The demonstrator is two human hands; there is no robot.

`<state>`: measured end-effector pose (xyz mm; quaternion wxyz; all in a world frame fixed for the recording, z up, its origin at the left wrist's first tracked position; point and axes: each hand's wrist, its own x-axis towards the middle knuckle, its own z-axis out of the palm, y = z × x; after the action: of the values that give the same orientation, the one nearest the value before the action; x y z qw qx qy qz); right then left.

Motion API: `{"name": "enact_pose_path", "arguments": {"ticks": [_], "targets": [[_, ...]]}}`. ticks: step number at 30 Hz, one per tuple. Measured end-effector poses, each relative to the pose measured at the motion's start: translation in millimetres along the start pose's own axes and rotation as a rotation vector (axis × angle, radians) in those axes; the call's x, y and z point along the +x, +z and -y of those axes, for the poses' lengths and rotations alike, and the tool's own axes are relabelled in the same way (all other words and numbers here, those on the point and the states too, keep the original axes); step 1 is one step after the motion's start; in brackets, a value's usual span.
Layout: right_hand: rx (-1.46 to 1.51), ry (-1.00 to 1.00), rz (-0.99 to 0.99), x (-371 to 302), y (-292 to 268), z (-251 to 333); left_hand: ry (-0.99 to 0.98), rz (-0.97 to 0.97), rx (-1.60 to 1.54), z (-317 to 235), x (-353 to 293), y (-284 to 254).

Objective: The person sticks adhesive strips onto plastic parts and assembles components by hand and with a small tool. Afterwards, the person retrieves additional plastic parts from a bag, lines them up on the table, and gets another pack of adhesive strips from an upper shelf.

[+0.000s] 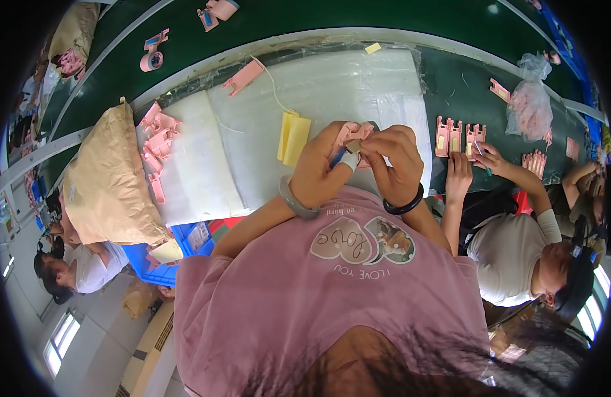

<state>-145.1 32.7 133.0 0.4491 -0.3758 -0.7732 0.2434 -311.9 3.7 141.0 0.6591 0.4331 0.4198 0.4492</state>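
Both the left hand [319, 169] and the right hand [395, 162] have their fingers clenched on a pink plastic part [354, 134] above the desk [252, 132]. It looks like a small piece is being fitted; next it likely needs pressing home squarely.

The left hand [322, 169] and right hand [395, 162] are pinching a pink plastic part [354, 134] together over the white-covered counter [332, 92]. Yellow strips [293, 137] are lying just left of the hands; more pink parts [157, 142] are piling up further left.
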Motion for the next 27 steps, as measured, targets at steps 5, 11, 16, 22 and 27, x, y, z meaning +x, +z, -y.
{"name": "enact_pose_path", "arguments": {"ticks": [5, 11, 16, 22, 27], "targets": [[-0.02, 0.015, -0.011, 0.3, -0.6, 2.8, 0.041, 0.049, -0.057, -1.6, -2.8, -0.1], [-0.058, 0.009, -0.007, 1.8, -2.9, 0.1, 0.068, 0.009, 0.106, 4.3, -0.4, 0.8], [-0.071, -0.007, 0.022, 3.3, -5.1, 1.4, 0.136, -0.029, 0.241, 4.3, -0.8, 1.4], [-0.068, -0.033, 0.038, 5.8, -3.1, 2.2, 0.101, -0.051, 0.289, 3.6, -0.7, -0.3], [-0.112, -0.049, 0.024, 5.7, 1.7, 4.2, 0.117, -0.068, 0.261, 1.8, -0.2, 1.4]]}}
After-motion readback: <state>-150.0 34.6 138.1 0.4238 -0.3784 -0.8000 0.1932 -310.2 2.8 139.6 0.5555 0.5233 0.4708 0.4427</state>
